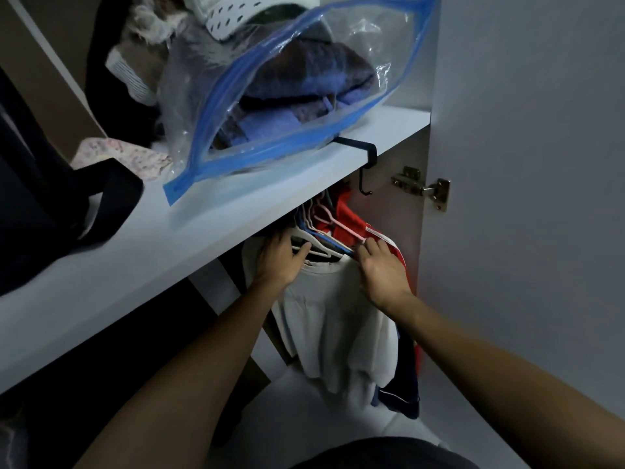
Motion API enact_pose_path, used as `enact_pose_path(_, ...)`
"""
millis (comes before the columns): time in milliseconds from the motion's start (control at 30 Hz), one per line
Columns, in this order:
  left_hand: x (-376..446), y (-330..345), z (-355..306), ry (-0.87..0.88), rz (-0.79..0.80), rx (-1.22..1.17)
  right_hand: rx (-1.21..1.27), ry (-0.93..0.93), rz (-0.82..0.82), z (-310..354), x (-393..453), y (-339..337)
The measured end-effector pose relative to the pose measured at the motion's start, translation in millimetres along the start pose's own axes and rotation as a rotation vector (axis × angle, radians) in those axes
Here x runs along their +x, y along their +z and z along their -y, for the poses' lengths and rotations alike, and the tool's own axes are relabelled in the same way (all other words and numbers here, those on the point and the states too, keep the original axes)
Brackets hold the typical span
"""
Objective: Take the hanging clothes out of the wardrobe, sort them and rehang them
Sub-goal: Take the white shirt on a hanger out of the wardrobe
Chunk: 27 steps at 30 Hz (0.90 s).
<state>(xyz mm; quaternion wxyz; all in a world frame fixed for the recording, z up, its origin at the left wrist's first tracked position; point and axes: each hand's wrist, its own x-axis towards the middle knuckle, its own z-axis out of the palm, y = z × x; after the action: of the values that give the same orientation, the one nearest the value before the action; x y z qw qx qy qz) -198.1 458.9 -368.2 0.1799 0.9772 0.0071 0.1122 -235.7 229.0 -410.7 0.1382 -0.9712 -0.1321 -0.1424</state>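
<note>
Head view, looking down and forward into an open wardrobe; lighting is dim and bluish.

Both forearms are reaching in under a white shelf (203, 228). The left hand (279, 257) is lying over a bunch of hangers (319, 240), fingers curling onto the white and blue ones; it is gripping loosely, though the shelf edge is hiding part of the fingers. The right hand (380, 269) is resting on the right end of the same bunch, fingertips curled down at the pink hanger and the shoulder of the clothes; cannot tell whether it is closing on a hanger or only pressing.

The hanging clothes are sitting under the shelf, packed close: a white t-shirt (333, 326) is hanging in front, a red garment (355, 221) with a white stripe is hanging behind it to the right, and a dark navy piece (402, 397) is showing low at the right. The rail itself is hidden.

On the shelf a clear zip bag (287, 96) with a blue seal strip is holding folded blue-grey textiles, its corner overhanging the front edge. A black bag (61, 204) is sitting at far left. A black hook (367, 164) is clipping over the shelf edge. A metal hinge (424, 187) is joining the side panel to the open grey door (524, 198). Pale floor is showing below the clothes.
</note>
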Motion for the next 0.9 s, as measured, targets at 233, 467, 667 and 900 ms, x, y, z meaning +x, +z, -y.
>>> enact_pose_path(233, -7, 9, 40, -0.01, -0.034, 0.008, 0.102, 0.111, -0.042, -14, 17, -6)
enact_pose_path(467, -26, 5, 86, -0.01, -0.04, -0.03, 0.039, 0.111, -0.064, -15, 23, -1)
enact_pose_path(667, -41, 5, 125, 0.043, -0.151, -0.085, 0.202, 0.021, -0.081, -24, 23, 7)
enact_pose_path(900, -57, -2, 114, 0.017, -0.272, -0.089, 0.2, 0.028, -0.183, -25, 26, 6)
